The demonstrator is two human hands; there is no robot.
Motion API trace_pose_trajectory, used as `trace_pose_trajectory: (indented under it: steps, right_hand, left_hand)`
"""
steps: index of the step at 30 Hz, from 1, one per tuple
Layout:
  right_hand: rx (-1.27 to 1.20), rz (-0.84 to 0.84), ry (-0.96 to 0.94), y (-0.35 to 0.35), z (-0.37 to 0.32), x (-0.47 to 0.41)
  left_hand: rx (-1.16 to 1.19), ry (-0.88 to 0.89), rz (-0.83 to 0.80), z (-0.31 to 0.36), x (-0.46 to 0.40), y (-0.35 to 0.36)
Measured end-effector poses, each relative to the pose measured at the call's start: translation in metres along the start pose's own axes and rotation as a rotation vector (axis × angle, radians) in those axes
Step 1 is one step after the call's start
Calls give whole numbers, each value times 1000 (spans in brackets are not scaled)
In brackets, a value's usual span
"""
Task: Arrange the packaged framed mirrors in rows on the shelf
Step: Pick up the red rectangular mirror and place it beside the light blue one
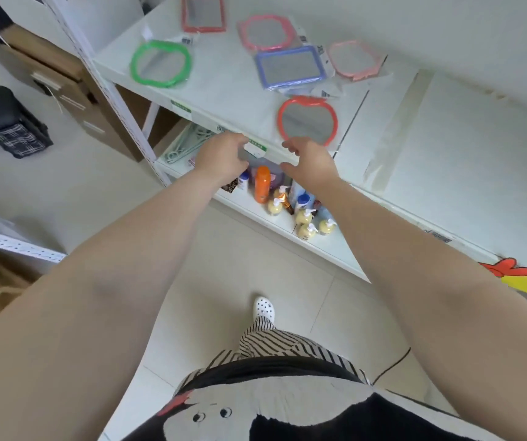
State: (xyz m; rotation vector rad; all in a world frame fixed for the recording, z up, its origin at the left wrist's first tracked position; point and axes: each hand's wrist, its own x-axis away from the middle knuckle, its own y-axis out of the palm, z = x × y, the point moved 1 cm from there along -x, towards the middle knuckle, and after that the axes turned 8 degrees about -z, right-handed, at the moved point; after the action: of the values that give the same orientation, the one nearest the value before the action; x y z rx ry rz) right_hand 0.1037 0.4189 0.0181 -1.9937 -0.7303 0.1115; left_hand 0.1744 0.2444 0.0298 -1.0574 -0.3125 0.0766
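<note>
Both hands reach twd the shelf [224, 100] front edge, nothing held. Left hand [222, 159] is loosely curled, fingers partly bent, over the edge near a price tag. Right hand [311, 162] is open w/ fingers spread, just below the red mirror [308, 120], not clearly touching it. Six mirrors lie flat on the shelf, scattered: green [160, 63] at left, red rectangle [203, 12] at back, pink [268, 32], blue [290, 66], pale pink [356, 58] at right; blue overlaps pink's pkg. Step in hand, prob: going for the red one. Next move needs a pinch on its frame or bag, then sliding it in line w/ others.
</note>
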Motion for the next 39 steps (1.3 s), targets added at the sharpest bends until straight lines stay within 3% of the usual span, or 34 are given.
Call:
trace_pose_trajectory:
  steps: [10, 17, 29, 39]
  right_hand:
    - [52, -35, -67, -6, -39, -92]
    - [11, -15, -6, 4, -69, -145]
    - [-15, 69, 181, 54, -175, -232]
    - [-4, 103, 262, 46, -194, -294]
  left_hand:
    - [65, -98, 37, -46, -64, -46]
    - [34, -50, -11, -85, -113, -76]
    - [-124, 126, -83, -208, -179, -152]
    - [-65, 175, -118, -233, -257, -176]
